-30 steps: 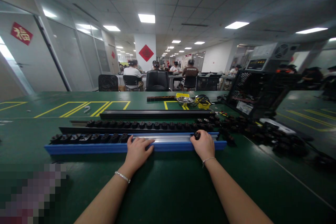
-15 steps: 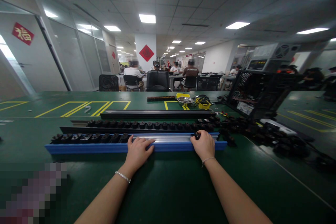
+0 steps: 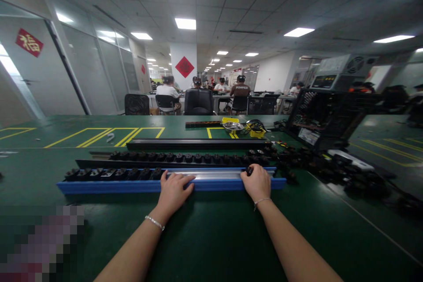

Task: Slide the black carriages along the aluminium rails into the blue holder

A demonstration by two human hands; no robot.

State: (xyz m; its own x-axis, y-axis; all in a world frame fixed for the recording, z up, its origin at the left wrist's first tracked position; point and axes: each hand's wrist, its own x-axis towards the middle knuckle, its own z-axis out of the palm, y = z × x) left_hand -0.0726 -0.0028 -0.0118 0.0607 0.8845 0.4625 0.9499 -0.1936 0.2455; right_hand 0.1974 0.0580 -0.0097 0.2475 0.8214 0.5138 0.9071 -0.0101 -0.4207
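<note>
A long blue rail [image 3: 109,186] with a silvery channel lies across the green table in front of me. Several black socket modules [image 3: 112,173] sit in its left half. My left hand [image 3: 172,191] rests on the rail's middle, fingers stretched flat over the channel next to the last seated module. My right hand [image 3: 256,183] is closed around a small black module [image 3: 249,169] at the rail's right end. Behind it lies a second rail [image 3: 172,158] filled with black modules.
A long black strip [image 3: 198,144] lies farther back. Loose black modules [image 3: 330,167] are heaped at the right beside a black metal case [image 3: 324,116]. A small metal dish [image 3: 233,125] and yellow items sit at the back. People sit at distant tables.
</note>
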